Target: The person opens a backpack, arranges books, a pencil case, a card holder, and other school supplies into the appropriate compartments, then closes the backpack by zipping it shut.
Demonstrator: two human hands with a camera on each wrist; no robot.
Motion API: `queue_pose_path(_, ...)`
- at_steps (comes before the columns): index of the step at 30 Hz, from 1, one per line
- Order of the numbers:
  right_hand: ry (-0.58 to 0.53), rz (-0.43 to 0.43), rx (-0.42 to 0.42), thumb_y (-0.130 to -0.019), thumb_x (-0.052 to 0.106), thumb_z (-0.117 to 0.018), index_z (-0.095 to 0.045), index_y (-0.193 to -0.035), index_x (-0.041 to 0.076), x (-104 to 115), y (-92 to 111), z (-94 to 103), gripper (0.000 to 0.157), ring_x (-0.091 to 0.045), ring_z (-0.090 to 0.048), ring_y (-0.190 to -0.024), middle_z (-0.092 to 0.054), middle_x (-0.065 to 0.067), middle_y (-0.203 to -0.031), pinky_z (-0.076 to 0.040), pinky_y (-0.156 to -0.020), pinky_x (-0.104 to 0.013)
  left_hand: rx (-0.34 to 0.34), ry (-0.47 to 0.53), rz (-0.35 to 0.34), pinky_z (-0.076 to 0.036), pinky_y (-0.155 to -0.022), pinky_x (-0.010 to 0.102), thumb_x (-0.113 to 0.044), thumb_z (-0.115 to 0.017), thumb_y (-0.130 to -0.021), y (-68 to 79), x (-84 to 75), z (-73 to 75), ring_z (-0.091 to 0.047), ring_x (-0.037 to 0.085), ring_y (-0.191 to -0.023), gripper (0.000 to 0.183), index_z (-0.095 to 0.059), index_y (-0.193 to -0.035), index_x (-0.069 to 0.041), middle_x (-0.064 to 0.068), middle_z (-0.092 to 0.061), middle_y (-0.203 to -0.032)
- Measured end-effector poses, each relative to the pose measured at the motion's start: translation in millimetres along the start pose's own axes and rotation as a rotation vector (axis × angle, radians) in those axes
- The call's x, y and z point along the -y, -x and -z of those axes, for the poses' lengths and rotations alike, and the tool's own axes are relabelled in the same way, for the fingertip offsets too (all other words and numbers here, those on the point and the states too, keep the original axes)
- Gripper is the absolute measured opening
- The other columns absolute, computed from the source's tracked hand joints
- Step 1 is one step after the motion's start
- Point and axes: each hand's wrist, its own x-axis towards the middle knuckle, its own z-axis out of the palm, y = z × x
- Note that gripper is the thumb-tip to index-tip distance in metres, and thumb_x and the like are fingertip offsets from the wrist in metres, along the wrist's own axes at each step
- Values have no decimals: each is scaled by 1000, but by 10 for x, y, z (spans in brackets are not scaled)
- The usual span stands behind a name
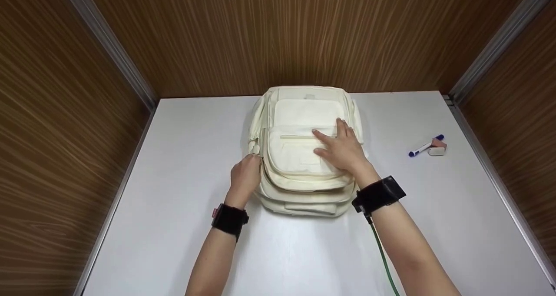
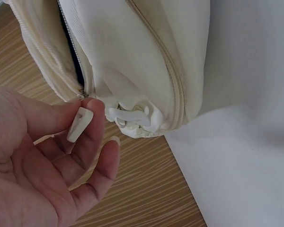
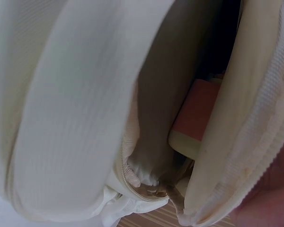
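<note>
A cream backpack (image 1: 308,113) lies front side up on the table, its top toward the back wall. At its left side my left hand (image 1: 246,173) pinches a zipper pull (image 2: 80,124) between thumb and index finger. The zipper (image 2: 68,33) above that pull is parted, showing a dark gap. My right hand (image 1: 345,151) rests on the front pocket, fingers spread and fairly straight. In the right wrist view, the unzipped compartment holds a pink-and-cream block (image 3: 196,113), partly hidden by the fabric.
On the right of the white table (image 1: 182,157) lie a white marker (image 1: 420,150) with blue ends and a pink-and-white block (image 1: 437,148). Wood-grain panels (image 1: 278,35) enclose the back and sides. A green cable (image 1: 382,252) trails from the right wrist band.
</note>
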Motion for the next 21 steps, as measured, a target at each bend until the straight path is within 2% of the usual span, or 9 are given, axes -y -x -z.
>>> queue_pose_path(7, -21, -20, -9, -97, 55, -49, -37, -151, 35, 26, 6, 5, 59, -55, -9, -141, 0, -34, -156, -28, -98, -74, 17, 32, -35, -51, -64, 47, -2, -58, -93, 105, 0, 45, -66, 32, -77, 12, -69, -89, -3, 14, -66, -89)
queue_pose_path(15, 15, -17, -16, -97, 57, -48, -36, -151, 37, 6, -18, -14, 59, -56, -11, -139, 0, -35, -155, -30, -96, -74, 82, 27, -34, -51, -63, 48, 4, -56, -90, 137, -3, 80, -64, 33, -74, 17, -71, -92, -3, 14, -65, -86)
queue_pose_path(21, 45, -3, -13, -97, 58, -46, -34, -152, 37, -28, -58, -25, 60, -56, -11, -139, -1, -37, -154, -26, -101, -72, 179, 80, 13, -51, -62, 45, 5, -57, -89, 147, -12, 109, -65, 30, -78, 27, -77, -99, -11, 13, -70, -97)
